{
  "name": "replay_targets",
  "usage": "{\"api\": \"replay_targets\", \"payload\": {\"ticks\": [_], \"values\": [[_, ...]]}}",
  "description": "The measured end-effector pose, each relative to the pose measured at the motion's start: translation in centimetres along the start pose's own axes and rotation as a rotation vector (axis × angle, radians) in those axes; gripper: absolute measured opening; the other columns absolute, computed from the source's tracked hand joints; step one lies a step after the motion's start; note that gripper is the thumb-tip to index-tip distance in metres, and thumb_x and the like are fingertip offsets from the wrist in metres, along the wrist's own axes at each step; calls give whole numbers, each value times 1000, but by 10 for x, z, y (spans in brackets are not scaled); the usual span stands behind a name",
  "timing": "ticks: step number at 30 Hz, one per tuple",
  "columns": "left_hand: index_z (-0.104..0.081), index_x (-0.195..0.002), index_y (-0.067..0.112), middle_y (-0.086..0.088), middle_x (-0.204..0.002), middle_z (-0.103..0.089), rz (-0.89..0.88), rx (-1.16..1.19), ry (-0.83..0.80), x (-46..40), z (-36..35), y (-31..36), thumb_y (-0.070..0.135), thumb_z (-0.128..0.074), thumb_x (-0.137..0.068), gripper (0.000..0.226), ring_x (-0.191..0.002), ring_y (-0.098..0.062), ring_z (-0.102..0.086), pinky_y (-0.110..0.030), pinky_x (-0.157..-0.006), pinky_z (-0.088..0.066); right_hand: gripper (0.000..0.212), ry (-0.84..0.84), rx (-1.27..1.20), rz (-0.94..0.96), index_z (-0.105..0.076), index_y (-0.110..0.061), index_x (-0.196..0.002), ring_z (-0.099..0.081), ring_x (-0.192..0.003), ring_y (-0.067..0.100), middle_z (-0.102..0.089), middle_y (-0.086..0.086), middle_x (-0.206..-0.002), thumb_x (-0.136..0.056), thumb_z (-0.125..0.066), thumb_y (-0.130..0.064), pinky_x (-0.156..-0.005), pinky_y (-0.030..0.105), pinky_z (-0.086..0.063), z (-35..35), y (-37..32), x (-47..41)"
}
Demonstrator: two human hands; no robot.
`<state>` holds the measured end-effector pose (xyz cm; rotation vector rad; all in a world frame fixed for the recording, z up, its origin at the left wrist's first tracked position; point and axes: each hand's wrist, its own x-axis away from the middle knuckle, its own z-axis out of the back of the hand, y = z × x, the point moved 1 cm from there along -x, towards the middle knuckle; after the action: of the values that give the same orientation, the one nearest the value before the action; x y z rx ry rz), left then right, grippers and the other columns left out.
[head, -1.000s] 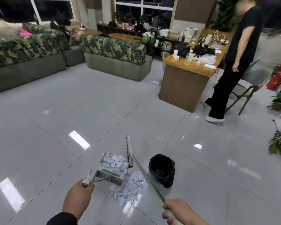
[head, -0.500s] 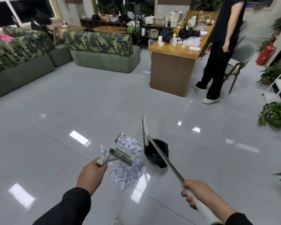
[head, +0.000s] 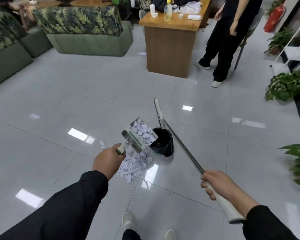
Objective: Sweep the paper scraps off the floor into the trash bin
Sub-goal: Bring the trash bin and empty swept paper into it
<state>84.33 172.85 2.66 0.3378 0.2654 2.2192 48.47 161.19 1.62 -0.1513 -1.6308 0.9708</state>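
Dustpan [head: 140,135]: full of paper scraps, gripped by handle in my left hand [head: 107,159], lifted beside black-lined trash bin [head: 163,144]. Scrap pile [head: 134,164] on floor under pan. Right hand [head: 220,185] curled round broom handle [head: 184,149], broom head by bin's far rim.

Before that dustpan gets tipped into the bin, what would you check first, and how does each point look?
1. Left hand grips the dustpan handle: ok.
2. Paper scraps lie in the pan: ok.
3. Pan's edge is beside the black trash bin rim, not over its opening: not ok.
4. Bin mouth is open and upright: ok.
5. Broom, held by the right hand, crosses above the bin's far side and may block the pour: cannot tell.
6. Floor is swept: not ok, a scrap pile lies under the pan and stray bits to its left.
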Motion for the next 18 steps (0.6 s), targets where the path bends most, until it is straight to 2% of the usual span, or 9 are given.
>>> {"api": "replay_targets", "payload": {"ticks": [2, 5, 9, 13, 16, 18], "values": [[-58, -92, 29, 1, -67, -63, -66, -80, 4, -8, -6, 5, 39, -44, -99, 18, -67, -23, -62, -29, -53, -44, 13, 9, 8, -1, -47, -9, -80, -36, -43, 18, -48, 15, -66, -90, -52, -2, -43, 21, -31, 3, 2, -6], [-62, -110, 36, 1, -76, -68, -146, -131, 0, -16, -14, 15, 37, -46, -99, 19, -73, -25, -65, -33, -63, -53, 12, 19, 9, -17, -48, -9, -80, -37, -43, 18, -49, 14, -65, -89, -53, -2, -43, 22, -31, 5, 4, -12], [-56, -133, 40, 2, -83, -71, -269, -268, -23, -26, -31, 21, 40, -52, -99, 35, -72, -23, -62, -30, -60, -45, 14, 31, -5, -37, -48, -9, -78, -37, -43, 19, -49, 14, -64, -89, -53, -1, -43, 22, -32, 4, 7, -20], [-57, -129, 35, -1, -75, -69, -418, -407, 18, -30, -41, 27, 40, -58, -98, 31, -60, -26, -50, -28, -54, -37, 15, 43, -21, -52, -46, -8, -79, -36, -41, 18, -48, 14, -63, -90, -51, 0, -43, 21, -31, 1, 9, -24], [-58, -129, 32, 0, -69, -68, -533, -482, 4, -28, -47, 28, 35, -65, -93, 37, -53, -27, -53, -28, -49, -33, 17, 46, -35, -67, -45, -8, -78, -34, -40, 18, -47, 14, -63, -91, -50, 1, -42, 21, -30, 1, 12, -25], [-63, -122, 31, 1, -60, -63, -583, -550, -45, -26, -50, 29, 34, -73, -85, 39, -48, -26, -56, -26, -45, -27, 18, 43, -42, -80, -45, -8, -77, -34, -40, 18, -46, 14, -62, -92, -50, 1, -42, 20, -30, 1, 13, -26]]}}
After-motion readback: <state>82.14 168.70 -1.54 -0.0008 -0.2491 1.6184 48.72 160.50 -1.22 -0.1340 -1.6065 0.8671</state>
